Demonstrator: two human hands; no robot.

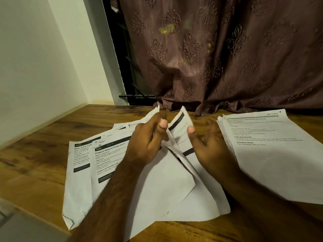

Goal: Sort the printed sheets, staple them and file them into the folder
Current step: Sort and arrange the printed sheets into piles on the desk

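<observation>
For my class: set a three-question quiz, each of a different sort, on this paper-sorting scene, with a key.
1. True or false: the neat stack lies on the person's right side.
2. The left hand holds: A) a stapler B) lifted sheets C) a folder
3. Fill in: the sheet headed "Prepare Sesame Paste Drink" lies flat on the wooden ____.

Key: 1 true; 2 B; 3 table. The right hand is near the lifted sheets, its grip unclear.

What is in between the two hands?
In the head view, lifted, bent printed sheets stand between the left hand and the right hand. The left hand's thumb pinches them; the right hand's fingers look relaxed beside them.
</observation>
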